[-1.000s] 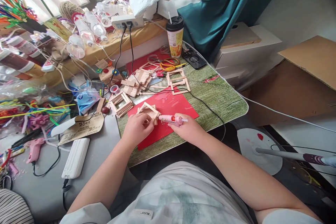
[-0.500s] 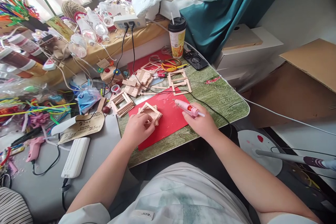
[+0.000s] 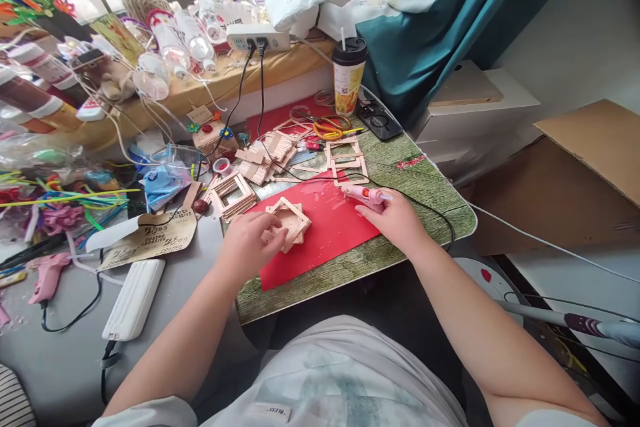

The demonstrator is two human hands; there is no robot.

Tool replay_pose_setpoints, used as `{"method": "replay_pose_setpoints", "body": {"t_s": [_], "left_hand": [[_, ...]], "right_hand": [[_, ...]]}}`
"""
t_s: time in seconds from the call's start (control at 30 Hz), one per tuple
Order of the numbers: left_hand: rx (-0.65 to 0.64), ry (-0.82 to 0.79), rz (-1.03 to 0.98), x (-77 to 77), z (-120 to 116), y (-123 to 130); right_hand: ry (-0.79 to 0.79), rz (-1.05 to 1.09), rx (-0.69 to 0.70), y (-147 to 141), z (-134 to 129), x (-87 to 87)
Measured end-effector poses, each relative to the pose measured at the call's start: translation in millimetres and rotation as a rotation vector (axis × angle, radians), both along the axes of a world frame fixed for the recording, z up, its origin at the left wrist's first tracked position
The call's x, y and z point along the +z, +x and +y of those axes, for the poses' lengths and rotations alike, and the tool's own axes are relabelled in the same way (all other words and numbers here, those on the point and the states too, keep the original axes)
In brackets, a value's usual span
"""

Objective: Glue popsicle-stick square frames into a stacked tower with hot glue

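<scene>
A twisted stack of square wooden-stick frames (image 3: 295,213) lies on the red sheet (image 3: 330,223). My left hand (image 3: 255,240) is at the stack's left edge, its fingers apart and bent over the near corner; whether they touch it is hard to tell. In my right hand (image 3: 395,217) is a pink glue gun (image 3: 367,195), its nozzle pointing left above the sheet. Left of the sheet sits another pile of square stick frames (image 3: 231,195). Behind the sheet are joined stick frames (image 3: 347,161) and a heap of loose wooden sticks (image 3: 270,155).
A lidded paper cup (image 3: 349,77) and a black phone (image 3: 380,121) stand at the back, near orange-handled scissors (image 3: 333,127). A black cable crosses the table. A white power bank (image 3: 134,300) and a second pink glue gun (image 3: 49,275) lie on the left.
The camera view has shifted slightly. My left hand has loosened and drawn a little left from the stack. My right hand still grips the glue gun, which has turned flatter.
</scene>
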State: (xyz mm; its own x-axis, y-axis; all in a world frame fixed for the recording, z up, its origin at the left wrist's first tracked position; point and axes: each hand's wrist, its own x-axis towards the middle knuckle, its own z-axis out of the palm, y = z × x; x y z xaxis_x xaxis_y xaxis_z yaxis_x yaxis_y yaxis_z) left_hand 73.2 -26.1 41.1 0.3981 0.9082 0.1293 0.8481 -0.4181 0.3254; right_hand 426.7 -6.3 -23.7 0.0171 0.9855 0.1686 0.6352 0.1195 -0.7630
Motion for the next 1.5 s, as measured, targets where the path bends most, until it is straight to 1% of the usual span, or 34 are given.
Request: {"method": "replay_pose_setpoints", "body": {"t_s": [0.1,0.17,0.2,0.27,0.33,0.37,0.4,0.47,0.5,0.57,0.67,0.73,0.8,0.93,1.07,1.23,1.37,1.5], "left_hand": [[0.056,0.034,-0.032,6.4,14,-25],[0.087,0.015,-0.065,3.7,20,-40],[0.097,0.001,-0.079,0.5,22,-46],[0.097,-0.033,-0.115,-8.2,24,-56],[0.072,-0.067,-0.177,-17.1,25,-64],[0.048,-0.089,-0.214,-21.0,26,-68],[0.017,-0.112,-0.248,-24.4,27,-71],[-0.06,-0.164,-0.289,-29.4,31,-78],[-0.094,-0.185,-0.299,-31.2,33,-81],[-0.13,-0.202,-0.321,-33.5,35,-87],[-0.163,-0.215,-0.363,-34.8,36,-91],[-0.207,-0.23,-0.375,-34.8,36,-91],[-0.24,-0.248,-0.377,-35.1,36,-92],[-0.228,-0.286,-0.38,-38.5,39,-94],[-0.229,-0.292,-0.394,-45.0,44,-96],[-0.221,-0.281,-0.398,-50.4,48,-98],[-0.229,-0.259,-0.414,-50.6,49,-98],[-0.243,-0.232,-0.408,-46.5,48,-97]], "right_hand": [[-0.011,-0.018,0.023,3,-2,4.1],[0.002,-0.036,0.025,8,-8,5.2],[0.028,-0.055,0.004,11,-14,4.6],[0.138,-0.13,-0.089,17,-32,1.8],[0.36,-0.243,-0.228,16,-54,-0.5],[0.442,-0.3,-0.22,12,-64,-0.4],[0.463,-0.338,-0.116,4,-72,0.8],[0.47,-0.321,0.158,-20,-78,5.7],[0.446,-0.296,0.258,-36,-75,8.6],[0.383,-0.184,0.347,-68,-60,13.4],[0.282,-0.033,0.363,-105,-30,14.1],[0.24,0.033,0.351,-116,-16,10.4],[0.22,0.064,0.353,-119,-10,5.5],[0.183,0.085,0.386,-116,-10,-1.2],[0.172,0.12,0.409,-115,-9,-3.1],[0.155,0.131,0.396,-116,-8,-4.1],[0.155,0.126,0.382,-117,-9,-3.0],[0.154,0.111,0.338,-122,-12,-2.8]]}}
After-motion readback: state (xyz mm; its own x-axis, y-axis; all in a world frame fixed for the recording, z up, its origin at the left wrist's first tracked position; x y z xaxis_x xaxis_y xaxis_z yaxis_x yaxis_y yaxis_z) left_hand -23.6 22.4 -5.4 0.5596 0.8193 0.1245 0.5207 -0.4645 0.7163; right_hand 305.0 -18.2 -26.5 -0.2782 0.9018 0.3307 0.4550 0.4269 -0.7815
